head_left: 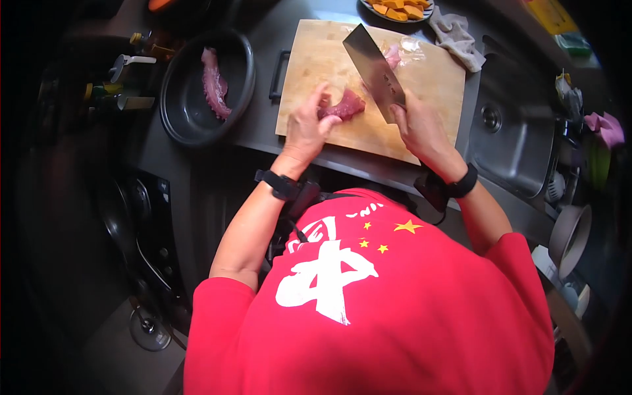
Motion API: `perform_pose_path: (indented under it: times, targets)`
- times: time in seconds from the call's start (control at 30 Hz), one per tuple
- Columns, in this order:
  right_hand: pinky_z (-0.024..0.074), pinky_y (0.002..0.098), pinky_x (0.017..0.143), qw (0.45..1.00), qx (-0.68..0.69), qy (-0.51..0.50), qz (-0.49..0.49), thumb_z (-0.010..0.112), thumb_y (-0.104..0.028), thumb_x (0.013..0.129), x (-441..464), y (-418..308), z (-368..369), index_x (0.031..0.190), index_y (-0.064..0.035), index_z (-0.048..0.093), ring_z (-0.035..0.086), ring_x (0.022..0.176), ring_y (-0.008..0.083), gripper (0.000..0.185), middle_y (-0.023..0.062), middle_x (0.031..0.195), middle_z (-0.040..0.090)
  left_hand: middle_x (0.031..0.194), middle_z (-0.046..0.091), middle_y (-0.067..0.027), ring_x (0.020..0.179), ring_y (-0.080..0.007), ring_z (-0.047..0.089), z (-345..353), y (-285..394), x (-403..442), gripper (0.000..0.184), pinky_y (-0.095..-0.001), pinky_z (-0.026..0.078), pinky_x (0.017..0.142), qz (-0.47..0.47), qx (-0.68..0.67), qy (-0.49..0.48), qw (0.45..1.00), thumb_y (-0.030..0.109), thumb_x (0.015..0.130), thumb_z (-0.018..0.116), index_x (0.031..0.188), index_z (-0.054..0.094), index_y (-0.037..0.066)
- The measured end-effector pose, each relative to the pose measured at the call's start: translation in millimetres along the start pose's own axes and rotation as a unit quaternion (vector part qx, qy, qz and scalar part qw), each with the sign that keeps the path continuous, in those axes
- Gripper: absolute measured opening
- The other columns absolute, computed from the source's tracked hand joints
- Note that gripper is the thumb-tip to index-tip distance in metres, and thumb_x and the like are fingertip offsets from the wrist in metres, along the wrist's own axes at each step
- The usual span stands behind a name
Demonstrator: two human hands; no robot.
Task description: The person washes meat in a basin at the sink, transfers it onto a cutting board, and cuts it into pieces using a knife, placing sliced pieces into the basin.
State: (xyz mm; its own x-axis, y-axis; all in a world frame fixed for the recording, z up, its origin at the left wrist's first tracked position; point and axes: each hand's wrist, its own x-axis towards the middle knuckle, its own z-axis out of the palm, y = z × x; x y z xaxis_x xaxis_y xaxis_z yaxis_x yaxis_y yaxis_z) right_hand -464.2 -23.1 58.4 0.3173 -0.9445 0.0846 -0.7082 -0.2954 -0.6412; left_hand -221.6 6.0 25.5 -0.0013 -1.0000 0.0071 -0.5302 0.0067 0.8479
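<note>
A piece of raw red meat (347, 105) lies on the wooden cutting board (306, 49). My left hand (308, 124) is at its left end, thumb along the lower edge and fingers curled round the far side. In my right hand (421, 125) is the handle of a cleaver (376, 69), its wide blade tilted up and to the left above the board, just right of the meat. Behind the blade, a paler pink bit of meat (393, 56) shows in part.
Left of the board, a dark bowl (172, 108) holds a long strip of meat (214, 85). A plate of orange chunks (398, 9) and a grey cloth (457, 41) are at the back. On the right is a steel sink (507, 148).
</note>
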Motion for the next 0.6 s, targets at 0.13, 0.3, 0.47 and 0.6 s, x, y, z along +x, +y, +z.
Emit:
perform_pose_path:
  times: [0.13,0.3,0.47,0.6]
  targets:
    - [0.0476,0.0567,0.064,0.996,-0.03,-0.076,0.017,0.058,-0.017,0.096,-24,-25,-13,0.098,-0.0007,0.053,0.062,0.069,0.0482,0.018,0.0259,0.071,0.063,0.11,0.073,-0.0174,0.1,-0.0265,0.072,-28,-21,-2,0.031,-0.0341,0.057,0.089,-0.017,-0.019,0.085,0.996,-0.001,0.088,0.062,0.119,0.066,-0.001]
    - [0.0483,0.0541,0.057,0.987,-0.107,-0.116,-0.018,0.055,-0.01,0.094,-52,-41,1,0.093,-0.0026,0.049,0.063,0.06,0.0427,0.009,0.0227,0.062,0.06,0.103,0.071,-0.0153,0.086,-0.028,0.071,-27,-6,-6,0.022,-0.0343,0.057,0.078,0.019,0.027,0.047,0.998,-0.002,0.083,0.069,0.106,0.071,0.001]
    - [0.049,0.053,0.056,0.981,-0.138,-0.137,-0.008,0.05,-0.003,0.091,-62,-51,5,0.093,-0.0018,0.047,0.064,0.06,0.0426,0.004,0.0221,0.061,0.06,0.101,0.07,-0.0145,0.091,-0.0319,0.066,-12,-12,-8,0.032,-0.0388,0.054,0.081,0.118,0.128,0.031,0.984,-0.002,0.074,0.072,0.105,0.07,0.003]
    - [0.0499,0.0519,0.055,0.981,-0.141,-0.136,-0.004,0.05,-0.001,0.088,-63,-50,10,0.092,-0.0006,0.046,0.065,0.061,0.0423,0.006,0.0225,0.062,0.061,0.094,0.067,-0.0138,0.09,-0.0335,0.064,-7,-10,-10,0.029,-0.0411,0.052,0.081,0.146,0.171,0.017,0.974,0.001,0.073,0.07,0.101,0.071,0.004]
